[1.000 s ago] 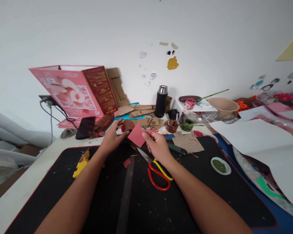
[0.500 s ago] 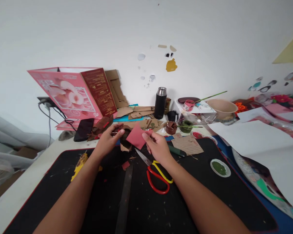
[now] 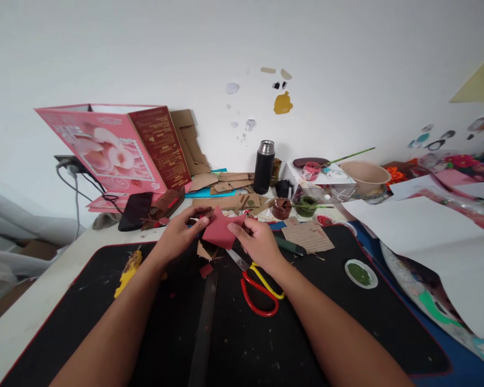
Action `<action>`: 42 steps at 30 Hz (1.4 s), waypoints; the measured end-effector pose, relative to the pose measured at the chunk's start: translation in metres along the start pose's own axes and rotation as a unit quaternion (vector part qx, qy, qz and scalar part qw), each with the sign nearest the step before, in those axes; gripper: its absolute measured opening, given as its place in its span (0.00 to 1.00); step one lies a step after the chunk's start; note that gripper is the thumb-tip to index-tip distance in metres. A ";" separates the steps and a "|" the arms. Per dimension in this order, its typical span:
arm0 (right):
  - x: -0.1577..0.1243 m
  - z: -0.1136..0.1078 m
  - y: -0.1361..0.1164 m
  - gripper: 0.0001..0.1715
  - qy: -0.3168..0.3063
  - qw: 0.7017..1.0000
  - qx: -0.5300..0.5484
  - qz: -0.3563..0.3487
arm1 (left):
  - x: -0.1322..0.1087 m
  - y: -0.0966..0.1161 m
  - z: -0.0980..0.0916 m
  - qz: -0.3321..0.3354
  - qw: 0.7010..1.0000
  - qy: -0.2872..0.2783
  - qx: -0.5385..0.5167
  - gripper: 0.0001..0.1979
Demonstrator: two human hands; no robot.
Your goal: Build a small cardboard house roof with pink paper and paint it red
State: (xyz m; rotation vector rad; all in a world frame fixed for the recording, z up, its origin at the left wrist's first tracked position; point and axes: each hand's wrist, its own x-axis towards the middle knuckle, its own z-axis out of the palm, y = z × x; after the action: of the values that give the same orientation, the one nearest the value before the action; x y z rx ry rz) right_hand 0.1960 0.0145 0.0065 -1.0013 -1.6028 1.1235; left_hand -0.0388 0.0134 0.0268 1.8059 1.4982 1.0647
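Observation:
My right hand (image 3: 259, 242) pinches the right side of a dull red paper sheet (image 3: 221, 231), thumb in front. My left hand (image 3: 181, 231) is curled at the sheet's left edge, around a dark brown cardboard piece (image 3: 208, 250) mostly hidden behind the paper; its grip is partly covered. Just below the sheet, scissors (image 3: 259, 293) with one red and one yellow handle lie on the black mat (image 3: 242, 355), the blade tips under the paper's lower corner. A small red scrap (image 3: 206, 270) and a dark metal ruler (image 3: 203, 328) lie nearby.
A yellow hot-glue-gun-like object (image 3: 128, 273) lies left, partly behind my forearm. Paint pots (image 3: 282, 208), corrugated cardboard (image 3: 309, 236) and a green-handled tool (image 3: 290, 246) are on the right. A black flask (image 3: 265, 169) and pink box (image 3: 113, 150) stand behind.
The red sheet has moved left and slightly down against my left hand, covering more of the brown piece. My right hand has moved left with it. The view has shifted slightly.

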 end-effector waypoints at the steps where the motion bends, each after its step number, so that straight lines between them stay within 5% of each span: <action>1: 0.000 0.000 -0.001 0.32 0.001 1.000 -0.007 -0.004 | -0.001 0.001 0.000 0.003 1.000 0.000 0.004 0.39; 36: 0.004 -0.001 0.006 0.25 -0.019 0.981 -0.183 -0.057 | -0.003 0.009 -0.011 -0.034 0.996 -0.081 0.021 0.54; 42: 0.002 0.000 0.001 0.23 -0.026 0.976 -0.209 -0.054 | -0.003 0.012 -0.010 -0.025 0.996 -0.085 -0.013 0.47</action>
State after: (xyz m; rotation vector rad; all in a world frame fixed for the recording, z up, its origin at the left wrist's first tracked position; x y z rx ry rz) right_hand 0.1957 0.0163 0.0055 -1.1423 -1.9616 0.7578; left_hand -0.0406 0.0068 0.0412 1.7847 1.4138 0.8791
